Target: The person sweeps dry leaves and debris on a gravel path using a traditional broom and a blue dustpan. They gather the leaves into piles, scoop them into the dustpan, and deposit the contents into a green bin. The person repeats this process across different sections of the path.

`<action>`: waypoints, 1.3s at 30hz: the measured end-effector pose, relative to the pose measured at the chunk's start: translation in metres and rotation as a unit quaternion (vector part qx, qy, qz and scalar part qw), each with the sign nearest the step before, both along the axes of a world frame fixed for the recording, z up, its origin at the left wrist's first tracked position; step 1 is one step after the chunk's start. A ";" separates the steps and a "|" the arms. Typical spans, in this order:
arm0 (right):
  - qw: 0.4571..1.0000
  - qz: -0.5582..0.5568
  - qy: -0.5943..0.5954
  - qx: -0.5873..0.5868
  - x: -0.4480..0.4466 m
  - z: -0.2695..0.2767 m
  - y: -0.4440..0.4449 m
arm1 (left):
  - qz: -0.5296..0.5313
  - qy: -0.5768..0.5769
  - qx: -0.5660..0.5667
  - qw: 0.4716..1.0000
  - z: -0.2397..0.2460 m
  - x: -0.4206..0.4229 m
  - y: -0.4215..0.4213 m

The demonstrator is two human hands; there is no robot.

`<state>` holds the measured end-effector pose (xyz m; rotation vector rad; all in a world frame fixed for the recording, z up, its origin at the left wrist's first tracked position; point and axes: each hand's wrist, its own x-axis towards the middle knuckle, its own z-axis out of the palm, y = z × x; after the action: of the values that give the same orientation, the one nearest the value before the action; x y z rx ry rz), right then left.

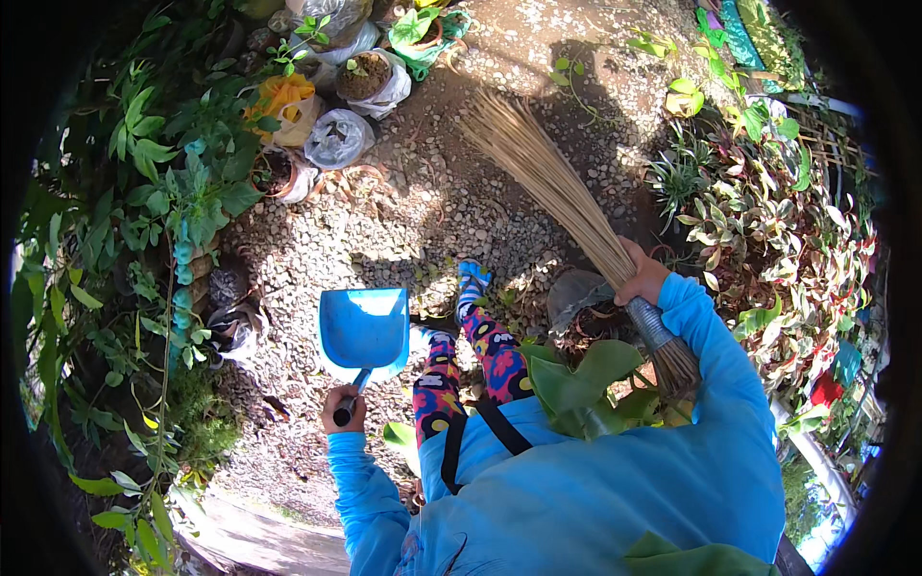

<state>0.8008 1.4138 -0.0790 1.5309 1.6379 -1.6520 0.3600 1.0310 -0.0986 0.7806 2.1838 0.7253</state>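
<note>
My left hand (343,410) is closed around the handle of a blue dustpan (364,331). The pan points away from me above the gravel, and no debris shows in it. On the other side, my right hand (643,273) grips a stick broom (555,173) of thin tan ribs just above its grey-wrapped binding (646,320). Its bristles fan out toward the far side, over bare soil and pebbles. Whether their tips touch the ground I cannot tell. The broom's butt end lies close to my right forearm.
Gravel ground (403,223) stretches ahead. Potted plants in plastic bags (364,79) stand at the far left, beside dense foliage (144,180). Variegated shrubs (763,237) border the right. Near my right leg are a grey pot (573,295) and broad green leaves (591,381).
</note>
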 end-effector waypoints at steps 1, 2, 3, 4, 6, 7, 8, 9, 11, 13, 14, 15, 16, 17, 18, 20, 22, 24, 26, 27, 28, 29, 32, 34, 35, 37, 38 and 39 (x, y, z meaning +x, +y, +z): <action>0.998 -0.031 -0.052 0.000 -0.016 -0.013 0.016 | 0.004 0.008 0.003 1.000 0.000 -0.001 -0.007; 0.995 -0.039 -0.085 0.016 -0.035 -0.028 0.035 | 0.013 0.003 -0.031 0.999 0.002 0.000 -0.015; 0.990 -0.029 -0.119 0.064 -0.058 -0.046 0.050 | 0.024 -0.016 -0.051 0.998 0.003 -0.001 -0.022; 0.969 0.000 -0.228 0.098 -0.089 -0.069 0.062 | 0.034 -0.015 -0.039 0.999 0.004 0.000 -0.029; 0.961 0.019 -0.257 0.099 -0.147 -0.100 0.066 | 0.058 -0.016 -0.024 0.998 0.006 0.003 -0.043; 0.966 0.011 -0.247 0.074 -0.177 -0.111 0.053 | 0.060 -0.016 -0.023 0.998 0.007 0.002 -0.050; 0.968 0.020 -0.247 0.043 -0.203 -0.116 0.033 | 0.065 -0.016 -0.028 0.997 0.008 0.001 -0.057; 0.970 0.066 -0.236 0.005 -0.225 -0.116 0.008 | 0.061 -0.012 -0.029 0.998 0.010 -0.001 -0.065; 0.934 0.259 -0.243 -0.032 -0.257 -0.104 -0.049 | 0.058 -0.007 -0.039 0.998 0.013 -0.002 -0.079; 0.931 0.309 -0.180 -0.071 -0.263 -0.076 -0.093 | 0.064 -0.006 -0.034 0.997 0.016 -0.006 -0.091; 0.925 0.326 -0.163 -0.106 -0.260 -0.061 -0.105 | 0.062 -0.006 -0.042 0.997 0.019 -0.007 -0.097; 0.926 0.326 -0.145 -0.126 -0.251 -0.044 -0.111 | 0.067 -0.011 -0.052 0.996 0.021 -0.008 -0.102; 0.923 0.345 -0.106 -0.132 -0.239 -0.027 -0.112 | 0.091 -0.029 -0.076 0.993 0.024 -0.009 -0.107; 0.924 0.340 -0.088 -0.152 -0.225 -0.010 -0.112 | 0.084 -0.025 -0.065 0.994 0.026 -0.010 -0.111; 0.935 0.328 -0.046 -0.126 -0.212 0.009 -0.115 | 0.086 -0.028 -0.062 0.994 0.028 -0.012 -0.115; 0.953 0.285 -0.031 -0.098 -0.195 0.038 -0.109 | 0.074 -0.002 -0.034 0.997 0.032 -0.015 -0.122; 0.958 0.251 -0.104 -0.088 -0.198 0.050 -0.092 | 0.081 0.002 -0.021 0.997 0.035 -0.017 -0.127; 0.948 0.249 -0.193 -0.034 -0.222 0.040 -0.074 | 0.080 0.004 -0.020 0.997 0.036 -0.018 -0.134; 0.916 0.279 -0.289 -0.002 -0.261 0.011 -0.059 | 0.086 0.008 -0.036 0.996 0.035 -0.018 -0.142; 0.888 0.295 -0.353 -0.001 -0.287 -0.009 -0.059 | 0.089 0.010 -0.042 0.995 0.035 -0.017 -0.147; 0.875 0.314 -0.368 -0.001 -0.310 -0.025 -0.064 | 0.117 -0.013 -0.016 0.993 0.034 -0.016 -0.152; 0.834 0.400 -0.380 0.010 -0.334 -0.039 -0.075 | 0.120 -0.004 -0.002 0.993 0.034 -0.015 -0.156; 0.787 0.514 -0.338 0.053 -0.376 -0.044 -0.132 | 0.147 -0.007 0.000 0.989 0.035 -0.013 -0.170; 0.771 0.561 -0.300 0.044 -0.382 -0.016 -0.150 | 0.145 0.005 -0.013 0.989 0.038 -0.013 -0.180; 0.763 0.583 -0.276 0.030 -0.384 0.001 -0.153 | 0.152 0.011 -0.017 0.988 0.038 -0.014 -0.185; 0.761 0.603 -0.238 -0.007 -0.374 0.041 -0.138 | 0.169 0.020 -0.018 0.985 0.036 -0.012 -0.193; 0.775 0.589 -0.229 -0.006 -0.367 0.058 -0.135 | 0.173 0.015 -0.017 0.985 0.034 -0.013 -0.199; 0.787 0.577 -0.220 -0.005 -0.362 0.071 -0.131 | 0.186 0.006 -0.021 0.982 0.032 -0.014 -0.204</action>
<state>0.4385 1.2824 -0.0077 0.5073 1.6780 -0.5567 0.3461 0.8272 -0.0665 0.3557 2.3759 0.8539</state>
